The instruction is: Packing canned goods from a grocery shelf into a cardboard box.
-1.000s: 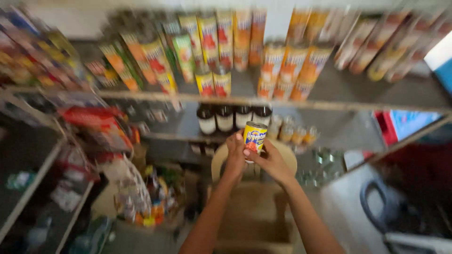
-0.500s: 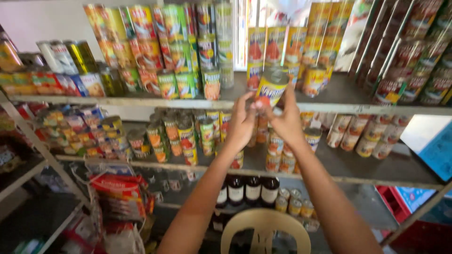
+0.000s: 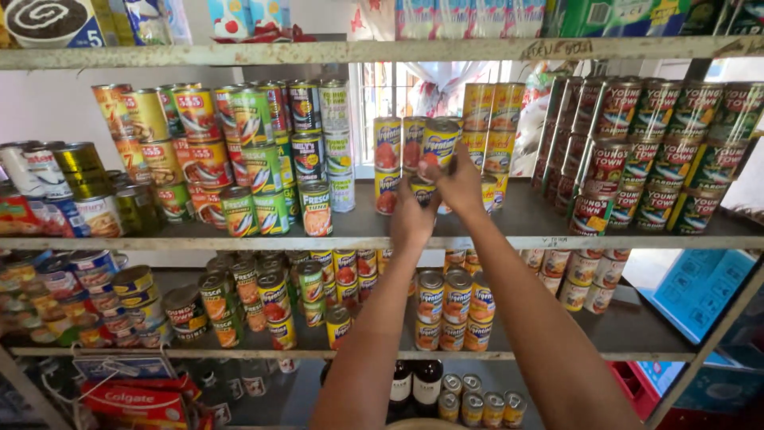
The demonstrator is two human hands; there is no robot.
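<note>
Yellow tin can [image 3: 440, 142], rigid, smooth and likely weighty, is clamped by its sides between left hand [image 3: 412, 213] and right hand [image 3: 461, 183] above the shelf [image 3: 525, 216].

Yellow can [image 3: 439, 142] with blue band and red patch; grey shelf [image 3: 525, 215].

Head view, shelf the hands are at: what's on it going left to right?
Gold and dark cans → red and green stacked cans → white-labelled can stack → yellow cans → left hand → yellow can in the right hand → dark red-labelled cans.
</note>
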